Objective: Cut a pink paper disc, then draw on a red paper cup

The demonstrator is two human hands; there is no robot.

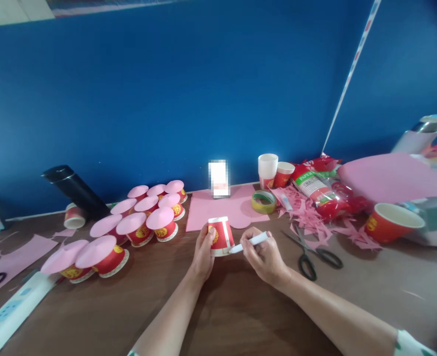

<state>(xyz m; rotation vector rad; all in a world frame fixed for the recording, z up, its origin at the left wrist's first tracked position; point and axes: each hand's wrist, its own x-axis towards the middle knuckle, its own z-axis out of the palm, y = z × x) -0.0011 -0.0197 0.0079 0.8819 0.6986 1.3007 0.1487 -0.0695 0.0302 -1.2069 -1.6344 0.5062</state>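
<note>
My left hand (pixel 204 252) is wrapped round the left side of a red paper cup (pixel 224 236), which is held upside down above the brown table. The cup carries a gold emblem and white strips. In my right hand (pixel 260 252) is a white pen (pixel 253 241), pinched between thumb and fingers. Its tip points left and lies at the cup's lower rim; whether it touches cannot be made out. Behind the cup, pink paper (pixel 201 210) lies flat on the table, with a pixelated bright object (pixel 219 179) standing at its back edge.
Several upturned red cups with pink discs (pixel 131 223) stand left, near a black bottle (pixel 75 190) and power strip (pixel 14 309). Right are tape (pixel 263 201), scissors (pixel 307 254), pink scraps (pixel 303 212), stacked cups (pixel 268 170), red packages (pixel 320 193) and a wide cup (pixel 383 225).
</note>
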